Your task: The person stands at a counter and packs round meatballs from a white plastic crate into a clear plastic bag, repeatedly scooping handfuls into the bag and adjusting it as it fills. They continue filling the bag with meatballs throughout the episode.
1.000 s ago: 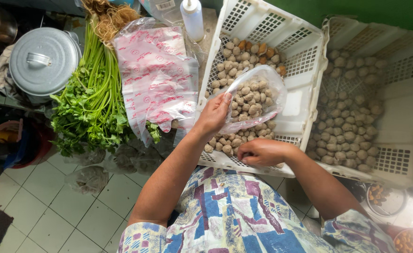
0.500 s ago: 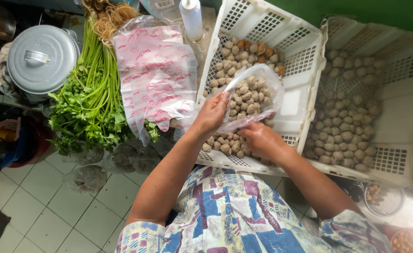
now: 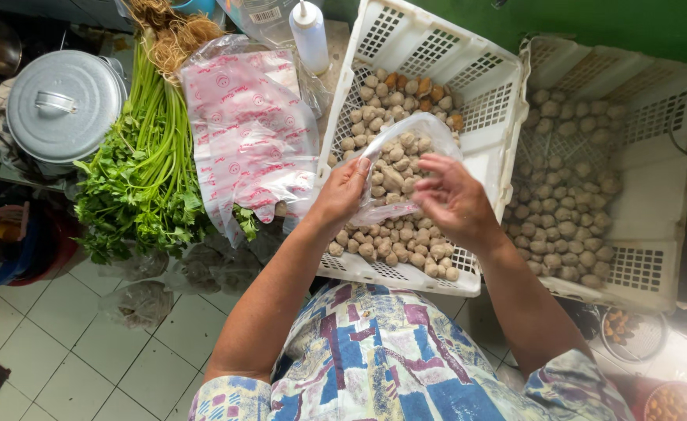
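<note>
The left hand (image 3: 343,191) pinches the edge of a clear bag (image 3: 406,160) of meatballs, held between both hands over the white crate (image 3: 483,86). The right hand (image 3: 452,199) grips its other side, fingers loosely spread.

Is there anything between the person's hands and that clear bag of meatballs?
Nothing visible. The left hand grips the bag at its near left edge, and the right hand touches its right side. The bag sits above the loose meatballs in the white crate.
</note>
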